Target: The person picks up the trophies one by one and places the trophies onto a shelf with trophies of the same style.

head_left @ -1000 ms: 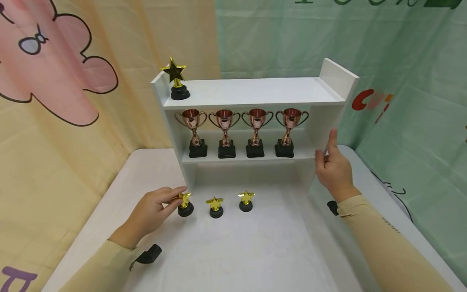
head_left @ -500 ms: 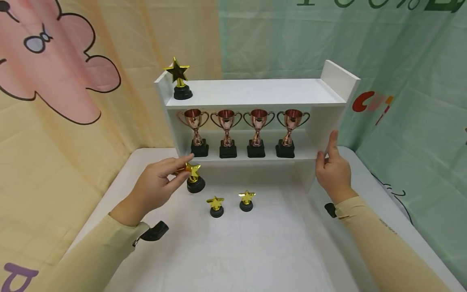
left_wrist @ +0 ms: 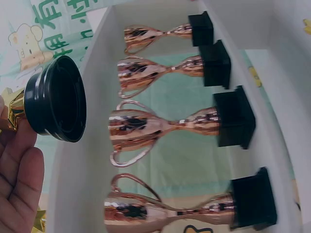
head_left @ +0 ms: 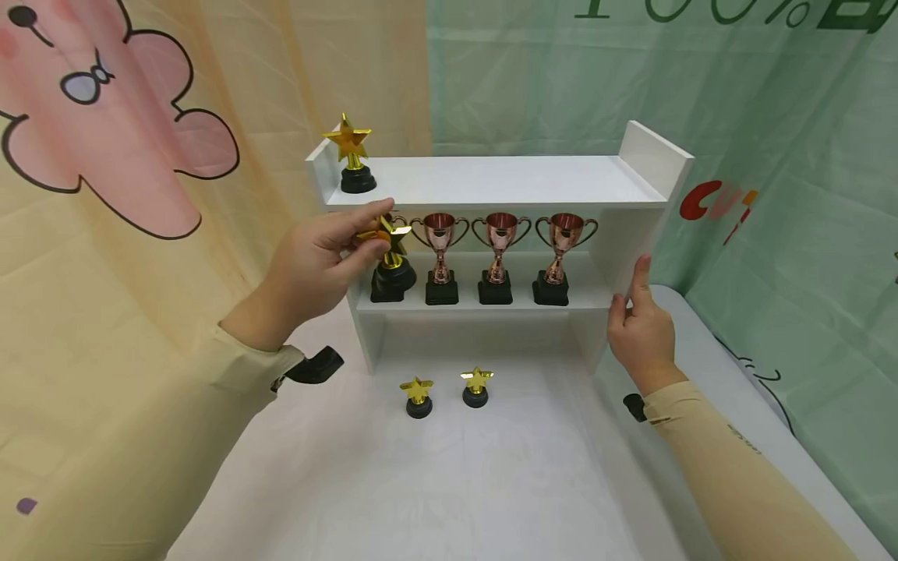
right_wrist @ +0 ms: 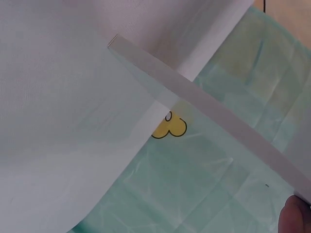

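In the head view, my left hand (head_left: 316, 261) pinches a small gold star trophy (head_left: 397, 265) by its star, in front of the leftmost cup on the middle shelf. The trophy's round black base (left_wrist: 56, 99) faces the camera in the left wrist view. My right hand (head_left: 641, 339) rests against the right side panel of the white shelf unit (head_left: 491, 181), index finger straight along it. A fingertip (right_wrist: 292, 216) touches the panel's edge in the right wrist view. Another gold star trophy (head_left: 356, 160) stands at the left end of the top shelf.
Several copper two-handled cups (head_left: 499, 253) on black bases stand in a row on the middle shelf. Two small star trophies, one left (head_left: 418, 397) and one right (head_left: 477, 387), stand on the white table (head_left: 449, 483) before the unit. Printed curtains (head_left: 519, 78) hang behind.
My left hand has lifted the leftmost star trophy off the table and carried it up to the middle shelf's height, slightly right. The right hand stays against the side panel.
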`<state>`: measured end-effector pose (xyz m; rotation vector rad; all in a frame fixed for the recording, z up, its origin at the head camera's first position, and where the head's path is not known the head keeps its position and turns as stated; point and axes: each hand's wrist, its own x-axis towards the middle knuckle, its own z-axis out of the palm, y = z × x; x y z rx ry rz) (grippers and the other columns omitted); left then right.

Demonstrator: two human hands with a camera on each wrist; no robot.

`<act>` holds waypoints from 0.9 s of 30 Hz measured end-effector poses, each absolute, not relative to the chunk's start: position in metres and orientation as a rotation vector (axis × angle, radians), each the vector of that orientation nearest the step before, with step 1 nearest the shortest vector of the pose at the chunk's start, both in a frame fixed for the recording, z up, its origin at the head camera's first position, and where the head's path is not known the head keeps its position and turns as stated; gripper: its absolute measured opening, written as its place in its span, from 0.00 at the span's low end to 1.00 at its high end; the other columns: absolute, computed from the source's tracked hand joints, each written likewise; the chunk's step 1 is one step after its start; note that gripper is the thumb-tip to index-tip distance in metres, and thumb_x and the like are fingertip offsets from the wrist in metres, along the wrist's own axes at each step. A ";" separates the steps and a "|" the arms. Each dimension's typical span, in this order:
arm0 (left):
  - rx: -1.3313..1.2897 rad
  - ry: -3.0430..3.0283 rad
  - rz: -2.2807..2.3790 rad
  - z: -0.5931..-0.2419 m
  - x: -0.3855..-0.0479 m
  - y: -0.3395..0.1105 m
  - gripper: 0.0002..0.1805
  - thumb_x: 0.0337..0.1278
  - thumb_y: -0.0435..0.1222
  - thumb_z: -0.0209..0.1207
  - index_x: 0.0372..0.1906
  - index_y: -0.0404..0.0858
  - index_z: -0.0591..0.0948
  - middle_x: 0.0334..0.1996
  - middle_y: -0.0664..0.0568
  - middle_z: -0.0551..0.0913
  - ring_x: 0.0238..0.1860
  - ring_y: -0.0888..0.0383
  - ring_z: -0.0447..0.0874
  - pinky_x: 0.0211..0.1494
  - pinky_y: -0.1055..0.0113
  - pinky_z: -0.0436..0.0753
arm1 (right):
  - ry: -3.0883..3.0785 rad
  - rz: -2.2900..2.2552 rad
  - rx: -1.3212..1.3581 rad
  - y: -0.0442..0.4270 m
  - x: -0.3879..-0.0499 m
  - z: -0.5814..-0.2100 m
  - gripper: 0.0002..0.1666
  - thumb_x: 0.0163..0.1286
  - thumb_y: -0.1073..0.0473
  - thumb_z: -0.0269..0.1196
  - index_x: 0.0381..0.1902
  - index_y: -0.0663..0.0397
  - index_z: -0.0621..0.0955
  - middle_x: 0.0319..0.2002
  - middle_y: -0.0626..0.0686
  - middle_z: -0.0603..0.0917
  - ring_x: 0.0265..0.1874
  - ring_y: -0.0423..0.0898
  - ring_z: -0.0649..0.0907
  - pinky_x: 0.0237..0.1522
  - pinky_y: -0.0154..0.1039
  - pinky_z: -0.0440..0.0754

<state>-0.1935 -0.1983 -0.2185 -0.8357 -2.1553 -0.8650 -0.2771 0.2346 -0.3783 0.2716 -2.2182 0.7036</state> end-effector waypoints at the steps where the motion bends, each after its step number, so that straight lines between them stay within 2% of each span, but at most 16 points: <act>1: -0.836 -2.144 -0.865 -0.214 -0.196 -0.197 0.25 0.62 0.24 0.68 0.65 0.34 0.83 0.38 0.43 0.89 0.32 0.64 0.75 0.35 0.80 0.73 | -2.219 0.706 0.270 0.235 -0.277 -0.378 0.44 0.80 0.62 0.54 0.86 0.43 0.50 0.09 0.55 0.69 0.09 0.40 0.62 0.15 0.40 0.60; 8: -0.867 -2.072 -0.837 -0.185 -0.208 -0.189 0.24 0.64 0.27 0.69 0.65 0.34 0.83 0.31 0.44 0.86 0.25 0.67 0.70 0.32 0.78 0.70 | -2.227 0.730 0.260 0.233 -0.275 -0.377 0.43 0.80 0.62 0.53 0.86 0.45 0.51 0.09 0.57 0.70 0.09 0.44 0.64 0.15 0.41 0.60; 12: -0.853 -2.053 -0.809 -0.171 -0.214 -0.185 0.24 0.66 0.28 0.68 0.66 0.36 0.83 0.31 0.43 0.87 0.26 0.68 0.70 0.32 0.77 0.69 | -2.226 0.737 0.258 0.233 -0.274 -0.377 0.42 0.80 0.62 0.53 0.86 0.45 0.51 0.09 0.57 0.71 0.10 0.44 0.65 0.15 0.40 0.60; 15: -0.846 -2.039 -0.832 -0.164 -0.221 -0.182 0.24 0.69 0.30 0.66 0.68 0.36 0.82 0.34 0.41 0.88 0.29 0.72 0.74 0.37 0.78 0.73 | -2.227 0.735 0.255 0.233 -0.274 -0.377 0.42 0.80 0.62 0.53 0.86 0.45 0.52 0.09 0.56 0.71 0.10 0.43 0.64 0.16 0.40 0.60; 19: -0.826 -2.035 -0.858 -0.156 -0.231 -0.179 0.24 0.72 0.31 0.64 0.70 0.38 0.81 0.33 0.42 0.85 0.33 0.73 0.76 0.43 0.78 0.76 | -2.225 0.728 0.255 0.234 -0.274 -0.377 0.42 0.80 0.62 0.54 0.85 0.46 0.52 0.09 0.56 0.71 0.09 0.41 0.63 0.15 0.40 0.60; 27: -0.730 -2.099 -0.879 -0.150 -0.241 -0.175 0.23 0.75 0.35 0.61 0.71 0.46 0.80 0.32 0.45 0.82 0.31 0.63 0.72 0.42 0.74 0.72 | -2.220 0.725 0.260 0.233 -0.275 -0.378 0.42 0.80 0.62 0.54 0.85 0.47 0.52 0.09 0.57 0.72 0.09 0.43 0.65 0.15 0.41 0.61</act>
